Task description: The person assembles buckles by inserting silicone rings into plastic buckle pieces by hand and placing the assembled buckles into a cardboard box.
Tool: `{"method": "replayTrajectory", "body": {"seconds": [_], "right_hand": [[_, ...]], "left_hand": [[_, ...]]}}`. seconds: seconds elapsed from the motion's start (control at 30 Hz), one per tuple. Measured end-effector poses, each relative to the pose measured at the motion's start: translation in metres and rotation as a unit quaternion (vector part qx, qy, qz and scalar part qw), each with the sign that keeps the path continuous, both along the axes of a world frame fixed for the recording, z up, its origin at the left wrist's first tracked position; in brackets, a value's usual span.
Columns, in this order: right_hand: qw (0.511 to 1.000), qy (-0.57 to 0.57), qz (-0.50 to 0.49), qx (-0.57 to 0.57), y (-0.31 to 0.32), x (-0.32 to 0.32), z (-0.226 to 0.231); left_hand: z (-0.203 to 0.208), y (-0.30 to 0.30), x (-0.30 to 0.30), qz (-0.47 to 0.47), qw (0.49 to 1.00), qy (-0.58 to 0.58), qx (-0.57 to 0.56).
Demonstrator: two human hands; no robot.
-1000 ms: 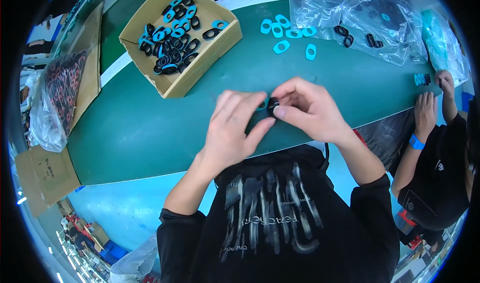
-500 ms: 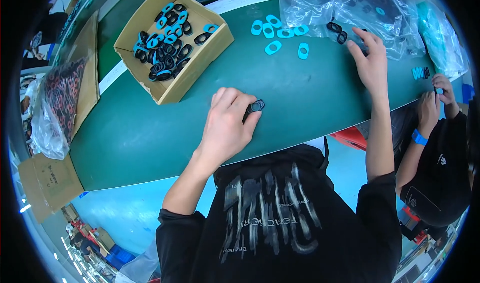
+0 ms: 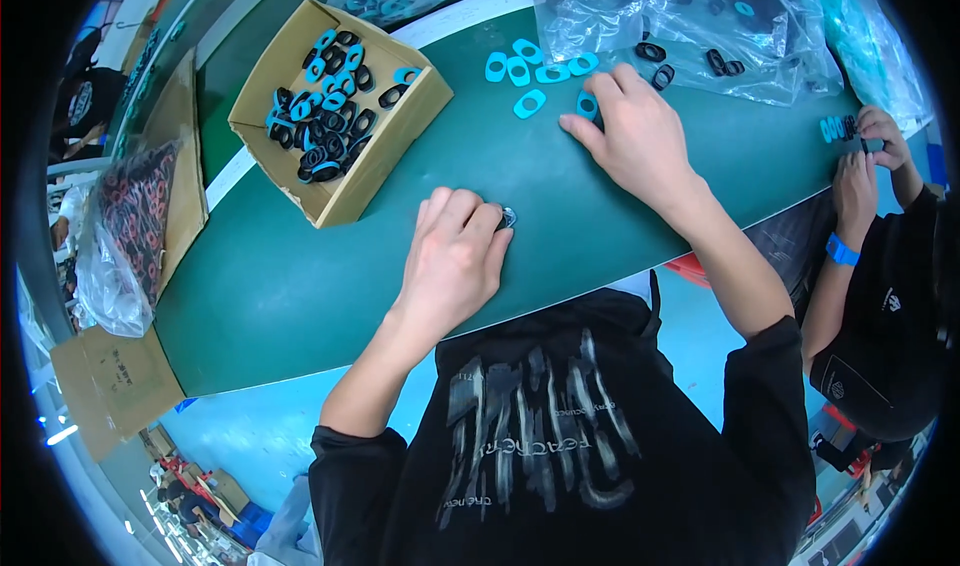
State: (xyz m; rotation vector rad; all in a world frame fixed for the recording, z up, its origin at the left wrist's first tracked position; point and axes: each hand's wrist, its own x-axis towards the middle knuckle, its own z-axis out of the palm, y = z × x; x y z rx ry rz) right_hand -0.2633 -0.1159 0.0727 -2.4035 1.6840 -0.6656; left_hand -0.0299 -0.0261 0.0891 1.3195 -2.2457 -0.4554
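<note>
In my left hand [image 3: 452,258], a small black oval ring piece [image 3: 508,217] is pinched between thumb and fingers, just above or on the green table; the fingers hide most of it. My right hand [image 3: 640,134] reaches over the table with thumb and index finger apart, around a turquoise oval ring [image 3: 587,106] that is partly covered. Next to it lie several more flat turquoise oval rings [image 3: 529,104]. Farther right are several loose black oval rings [image 3: 662,77], near a clear plastic bag.
An open cardboard box [image 3: 390,151] holds many black and turquoise rings. Clear bags [image 3: 780,46] line the far edge. At left stands a bag of dark and red parts [image 3: 130,216]. A co-worker's hands [image 3: 868,156] handle small pieces at right, beside a turquoise and black row [image 3: 838,129].
My right hand has moved left, from the black rings by the plastic bag to a turquoise ring, uncovering more black rings. My left hand keeps its pinch, nearly in place.
</note>
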Motion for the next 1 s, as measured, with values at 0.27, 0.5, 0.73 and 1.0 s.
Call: {"method": "replayTrajectory", "body": {"seconds": [0.27,0.5,0.73,1.0], "right_hand": [[0.977,-0.071,0.098,0.173,0.033,0.011,0.025],[0.993,0.042,0.067,-0.090,-0.021,-0.090,-0.003],[0.987,-0.049,0.131,0.075,0.033,-0.041,0.011],[0.976,-0.074,0.181,0.096,0.029,-0.038,0.013]], "left_hand": [[0.010,-0.003,0.025,0.038,0.999,0.005,-0.013],[0.074,-0.067,0.102,0.284,0.958,-0.023,-0.038],[0.020,-0.036,-0.023,0.068,0.987,-0.013,-0.147],[-0.018,-0.039,-0.015,-0.049,0.998,0.026,-0.040]]}}
